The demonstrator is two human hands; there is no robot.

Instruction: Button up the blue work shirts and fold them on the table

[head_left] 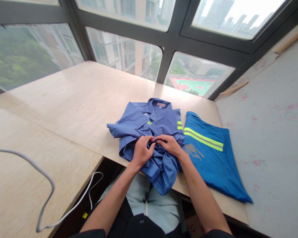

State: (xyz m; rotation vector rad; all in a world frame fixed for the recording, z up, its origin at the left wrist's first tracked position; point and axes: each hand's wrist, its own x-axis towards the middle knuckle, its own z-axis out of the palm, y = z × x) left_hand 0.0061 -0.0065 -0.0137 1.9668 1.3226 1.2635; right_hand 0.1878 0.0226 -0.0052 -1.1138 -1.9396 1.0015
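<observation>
A blue-violet work shirt [161, 124] with yellow-green and grey reflective stripes lies in front of me, its collar at the far side. Its lower part is bunched and hangs over the near edge of the sill. My left hand [144, 150] pinches the gathered cloth at the shirt's middle. Right beside it, my right hand [169, 145] also has its fingers closed on the fabric, fingertips nearly meeting the left ones. The exact bit between the fingertips is too small to make out. Another garment, brighter blue and folded flat [213, 168], lies to the right.
A pale stone-look window sill [72, 99] runs along dark window frames [173, 36]. A white cable [51, 185] loops over the left counter and down into the gap. A flowered wall [270, 138] bounds the right side.
</observation>
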